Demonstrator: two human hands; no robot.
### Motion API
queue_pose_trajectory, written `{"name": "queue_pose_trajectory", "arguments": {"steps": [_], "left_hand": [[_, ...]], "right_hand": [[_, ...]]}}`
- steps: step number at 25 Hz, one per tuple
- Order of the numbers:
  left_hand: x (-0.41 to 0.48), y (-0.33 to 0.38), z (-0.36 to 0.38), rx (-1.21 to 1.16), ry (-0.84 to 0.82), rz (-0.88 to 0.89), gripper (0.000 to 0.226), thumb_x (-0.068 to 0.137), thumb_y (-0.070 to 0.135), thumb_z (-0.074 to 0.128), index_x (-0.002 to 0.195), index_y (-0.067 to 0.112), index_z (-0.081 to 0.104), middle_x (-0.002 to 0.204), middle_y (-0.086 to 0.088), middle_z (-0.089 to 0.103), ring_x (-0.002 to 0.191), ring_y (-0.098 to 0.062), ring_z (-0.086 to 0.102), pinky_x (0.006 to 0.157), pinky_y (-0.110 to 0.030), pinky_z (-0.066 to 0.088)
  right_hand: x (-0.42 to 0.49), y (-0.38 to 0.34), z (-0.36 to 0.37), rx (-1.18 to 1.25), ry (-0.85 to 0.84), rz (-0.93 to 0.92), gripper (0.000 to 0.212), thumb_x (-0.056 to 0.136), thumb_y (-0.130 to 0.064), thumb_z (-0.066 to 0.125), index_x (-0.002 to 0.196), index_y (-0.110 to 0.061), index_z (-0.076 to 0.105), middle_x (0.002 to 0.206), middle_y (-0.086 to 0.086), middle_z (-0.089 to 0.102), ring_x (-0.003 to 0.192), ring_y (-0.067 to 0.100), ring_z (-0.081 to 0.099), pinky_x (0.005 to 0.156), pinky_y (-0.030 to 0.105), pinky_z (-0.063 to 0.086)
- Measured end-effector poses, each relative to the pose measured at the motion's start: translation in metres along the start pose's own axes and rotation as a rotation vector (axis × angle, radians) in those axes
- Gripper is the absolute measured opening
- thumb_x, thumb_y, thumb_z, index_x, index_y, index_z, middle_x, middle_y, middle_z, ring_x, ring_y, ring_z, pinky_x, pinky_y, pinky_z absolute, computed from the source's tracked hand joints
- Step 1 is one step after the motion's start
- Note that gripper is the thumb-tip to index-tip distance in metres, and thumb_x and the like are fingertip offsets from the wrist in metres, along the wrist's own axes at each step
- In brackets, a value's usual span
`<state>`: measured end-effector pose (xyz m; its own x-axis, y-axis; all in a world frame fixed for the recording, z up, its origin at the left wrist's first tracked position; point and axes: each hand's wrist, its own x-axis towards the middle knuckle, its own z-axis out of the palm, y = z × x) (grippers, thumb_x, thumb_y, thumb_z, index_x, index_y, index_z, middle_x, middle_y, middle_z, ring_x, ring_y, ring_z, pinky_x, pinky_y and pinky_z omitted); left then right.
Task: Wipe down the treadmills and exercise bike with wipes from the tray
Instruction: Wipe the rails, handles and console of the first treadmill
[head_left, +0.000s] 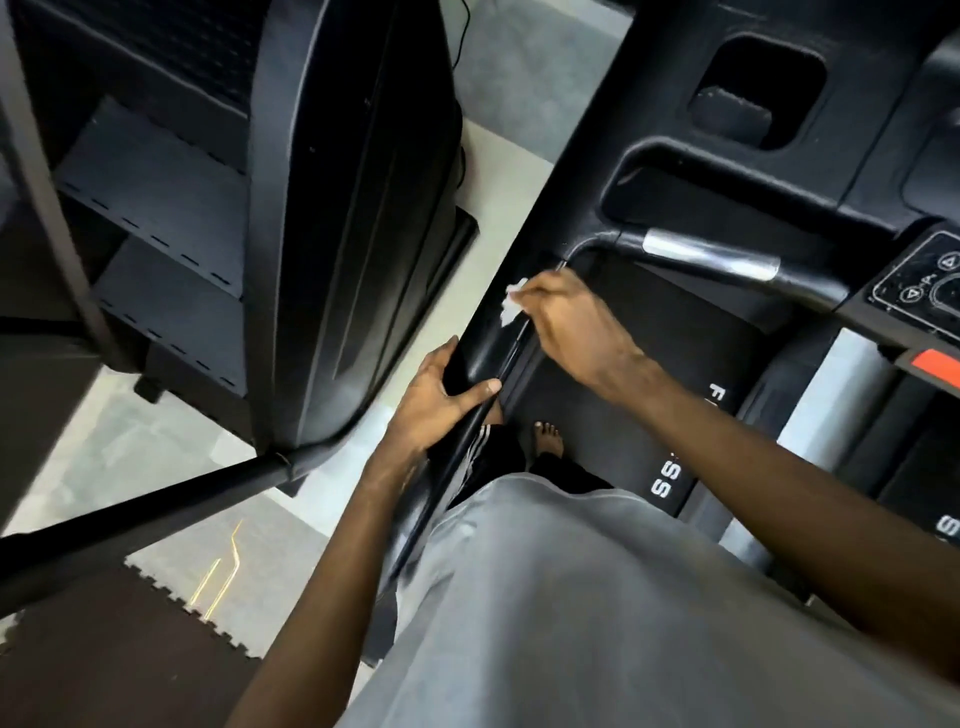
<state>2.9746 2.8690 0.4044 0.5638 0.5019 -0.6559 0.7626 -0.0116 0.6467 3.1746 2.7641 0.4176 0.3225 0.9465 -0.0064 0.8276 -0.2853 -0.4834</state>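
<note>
On the treadmill (597, 415), at its left side handrail (483, 358): the left hand (441, 395) grips the rail, thumb over the top. Just ahead, the right hand (566, 317) pinches a crumpled white wipe (511, 301) and presses it to the rail near the bend toward the console (924, 280). Likely fault: the small, bunched wipe may slip from the fingers or skip the rail's underside, leaving patches uncleaned.

wipe (511, 304) white. side rail (483, 358) gloss black. deck (623, 415) black, white lettering. handlebar (810, 283) black with a silver band. control panel (924, 280) black, white button outlines. tab (935, 361) at right edge orange-red. shirt (597, 597) grey. trousers (480, 452) black, white stripes. lower left: mat (104, 649) dark brown, jigsaw edge; tile (249, 551) mottled grey, yellow lines.
</note>
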Motion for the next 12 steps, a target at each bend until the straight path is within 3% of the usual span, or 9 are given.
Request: {"name": "queue_pose_trajectory", "arguments": {"steps": [2,5,9,12], "left_hand": [[0.003,-0.007,-0.002,-0.021,-0.017,0.0,0.095,0.08,0.051,0.08,0.157,0.024,0.032,0.155,0.009,0.037,0.139,-0.003,0.036,0.109,-0.017,0.026],[0.006,-0.013,-0.006,-0.029,-0.037,0.002,0.096,0.076,0.059,0.08,0.154,0.026,0.036,0.15,0.007,0.043,0.136,-0.009,0.044,0.112,-0.022,0.034],[0.009,-0.02,-0.008,-0.054,-0.041,0.035,0.081,0.078,0.051,0.082,0.146,0.028,0.044,0.132,0.016,0.044,0.119,-0.002,0.048,0.088,-0.003,0.034],[0.02,-0.026,-0.006,-0.051,-0.056,0.035,0.089,0.069,0.069,0.079,0.143,0.029,0.047,0.138,0.008,0.051,0.124,-0.011,0.054,0.103,-0.026,0.045]], "right_hand": [[0.018,0.003,-0.007,-0.05,0.014,0.078,0.029,0.095,0.0,0.056,0.12,-0.005,0.071,0.117,0.013,0.065,0.107,0.029,0.06,0.097,0.031,0.049],[0.012,-0.015,0.0,-0.031,-0.108,-0.03,0.024,0.099,-0.009,0.054,0.115,-0.002,0.07,0.116,0.01,0.06,0.105,0.025,0.058,0.094,0.028,0.047],[0.011,-0.026,0.003,-0.072,-0.249,-0.103,0.03,0.095,-0.003,0.06,0.122,-0.01,0.069,0.113,0.006,0.059,0.103,0.023,0.057,0.088,0.031,0.052],[0.048,-0.005,-0.01,-0.134,-0.215,0.123,0.031,0.094,-0.006,0.055,0.122,-0.014,0.067,0.116,0.007,0.058,0.104,0.026,0.062,0.092,0.03,0.054]]}}
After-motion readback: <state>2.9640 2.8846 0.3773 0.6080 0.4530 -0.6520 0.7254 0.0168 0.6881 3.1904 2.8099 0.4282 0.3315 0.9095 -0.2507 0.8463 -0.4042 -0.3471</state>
